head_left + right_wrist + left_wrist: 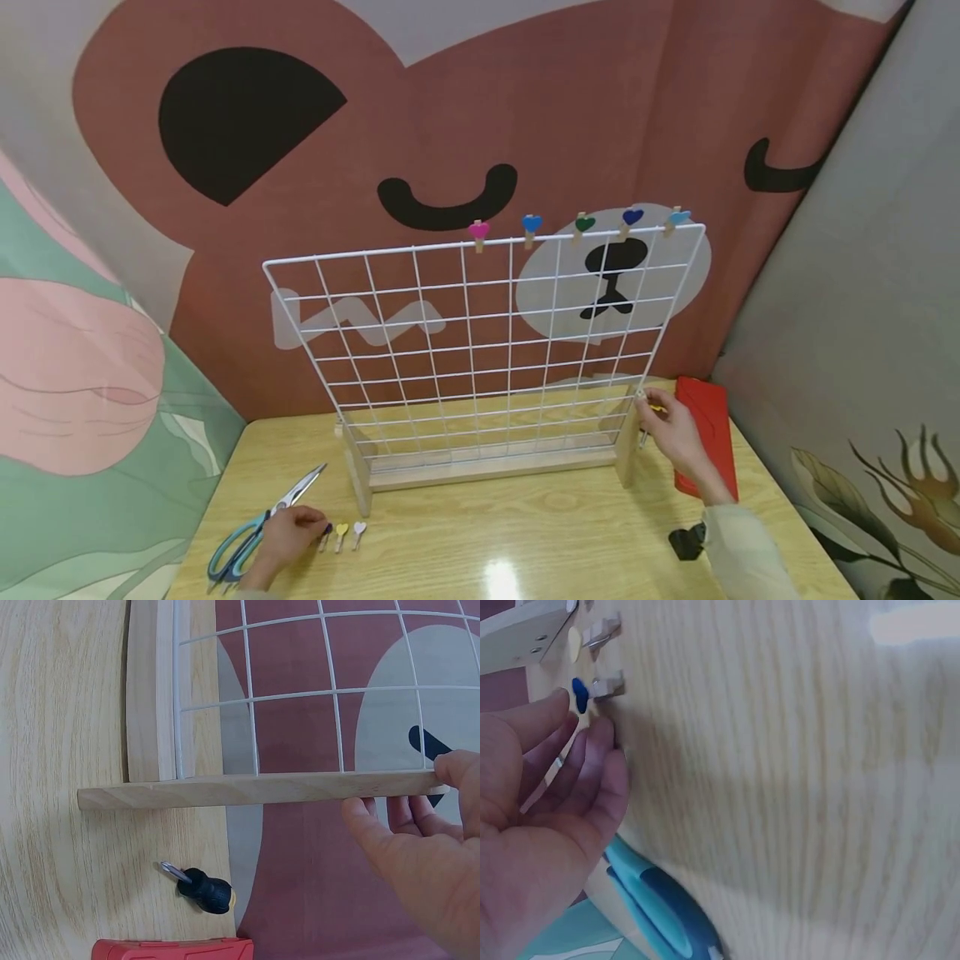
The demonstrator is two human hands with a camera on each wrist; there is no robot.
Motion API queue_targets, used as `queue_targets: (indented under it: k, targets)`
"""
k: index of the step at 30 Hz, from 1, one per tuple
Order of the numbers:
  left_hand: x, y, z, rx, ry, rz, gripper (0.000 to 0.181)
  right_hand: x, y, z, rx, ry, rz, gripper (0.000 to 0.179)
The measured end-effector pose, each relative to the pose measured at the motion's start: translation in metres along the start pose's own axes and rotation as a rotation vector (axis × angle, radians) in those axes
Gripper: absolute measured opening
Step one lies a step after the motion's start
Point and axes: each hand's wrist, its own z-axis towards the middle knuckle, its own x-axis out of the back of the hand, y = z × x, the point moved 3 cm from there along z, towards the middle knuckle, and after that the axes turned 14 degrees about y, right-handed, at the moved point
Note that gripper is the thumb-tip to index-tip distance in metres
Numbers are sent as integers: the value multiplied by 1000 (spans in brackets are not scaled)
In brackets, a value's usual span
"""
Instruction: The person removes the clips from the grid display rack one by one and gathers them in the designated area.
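Observation:
A white wire grid [487, 333] stands tilted in a wooden stand [487, 471]. Along its top bar sit several heart clothespins, among them a pink one [479, 232] and a green one [584, 222]. My right hand [672, 429] grips the upper end of the stand's right-hand post [262, 789], at the grid's edge. On the table, my left hand [287, 533] has its fingertips beside a dark blue heart clothespin [580, 695], not visibly pinching it. A yellow heart clothespin [341, 534] and a white one [358, 532] lie alongside.
Scissors with teal handles [238, 546] lie beside and partly behind the left hand. A stubby screwdriver [204, 890] lies near the right post, close to a red case [705, 425]. Nearer the front right is a small black object [685, 543]. A printed curtain [562, 108] hangs behind.

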Motion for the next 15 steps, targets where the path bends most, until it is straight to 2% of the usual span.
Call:
queue_targets:
  k: [4, 6, 9, 11, 15]
  targets:
    - [13, 6, 4, 2, 32, -12, 5, 0, 0, 1, -3, 2, 3, 46]
    - [21, 11, 6, 17, 47, -33, 7, 0, 0, 0, -1, -2, 1, 47]
    - [33, 24, 11, 6, 77, -50, 10, 0, -1, 0, -3, -8, 2, 48]
    - [40, 35, 14, -27, 100, -63, 11, 0, -1, 0, -7, -6, 0, 48]
    - [57, 64, 20, -139, 147, -126, 11, 0, -1, 0, -11, -1, -4, 48]
